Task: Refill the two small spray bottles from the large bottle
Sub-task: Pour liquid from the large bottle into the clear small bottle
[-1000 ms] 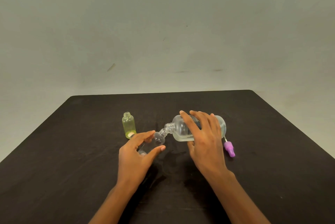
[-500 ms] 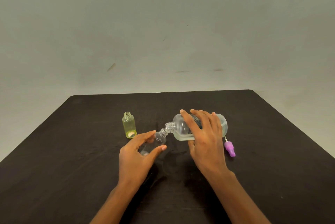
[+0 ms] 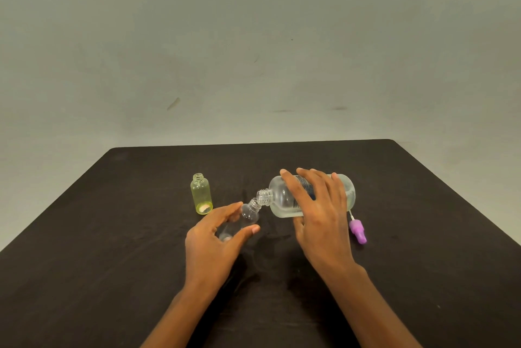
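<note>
**Hands mid-pour: large bottle tipped to the clear one**

The left hand (image 3: 211, 246) grips the clear bottle (image 3: 249, 215), thumb on the near side and fingers on the far side, and tilts it so that its open neck leans right, towards the large bottle (image 3: 282, 201). The right hand (image 3: 321, 220) clamps over the large bottle from above, fingers spread across its label, and holds it almost on its side with the mouth pointing left and slightly down. The two mouths meet or nearly meet; I cannot tell whether they touch. Both are held near the middle of the table (image 3: 127, 220), and both forearms reach in from the near edge.

By my reading, the first fill is under way. A shallow pool lies along the low side of the large bottle, and no stream shows at the necks. How much the clear bottle holds I cannot tell.

The yellow bottle (image 3: 201, 195) stands upright and uncapped just left of the left hand's fingertips, seemingly next in line; its level is unclear. A purple sprayer (image 3: 358, 230) lies just right of the right hand. Refitting the spray heads remains.
</note>
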The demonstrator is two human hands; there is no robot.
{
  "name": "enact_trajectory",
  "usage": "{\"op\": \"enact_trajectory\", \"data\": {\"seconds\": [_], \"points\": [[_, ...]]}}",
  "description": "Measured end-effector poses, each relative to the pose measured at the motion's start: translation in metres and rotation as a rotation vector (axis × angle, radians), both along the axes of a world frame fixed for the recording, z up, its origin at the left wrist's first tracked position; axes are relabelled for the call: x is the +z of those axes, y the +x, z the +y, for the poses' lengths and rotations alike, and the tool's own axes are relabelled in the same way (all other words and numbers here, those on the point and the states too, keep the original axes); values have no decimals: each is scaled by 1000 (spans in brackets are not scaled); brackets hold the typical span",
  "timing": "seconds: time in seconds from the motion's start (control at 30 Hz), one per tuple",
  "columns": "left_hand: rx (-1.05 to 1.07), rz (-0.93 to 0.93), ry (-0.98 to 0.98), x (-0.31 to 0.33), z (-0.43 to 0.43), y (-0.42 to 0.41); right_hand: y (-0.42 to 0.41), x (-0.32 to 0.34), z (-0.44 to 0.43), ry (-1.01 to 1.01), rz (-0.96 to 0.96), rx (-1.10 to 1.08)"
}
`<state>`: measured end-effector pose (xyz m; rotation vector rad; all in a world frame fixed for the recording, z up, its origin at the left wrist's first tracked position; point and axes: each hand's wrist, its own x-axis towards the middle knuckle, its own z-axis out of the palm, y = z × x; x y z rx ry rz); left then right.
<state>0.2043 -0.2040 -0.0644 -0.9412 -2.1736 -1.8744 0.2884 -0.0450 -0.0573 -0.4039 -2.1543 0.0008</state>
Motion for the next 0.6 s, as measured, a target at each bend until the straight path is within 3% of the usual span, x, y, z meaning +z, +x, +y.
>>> {"op": "enact_trajectory", "data": {"seconds": [0.6], "points": [[18,25,-6,-1,0,0,1,2,-3,2,13,3]]}}
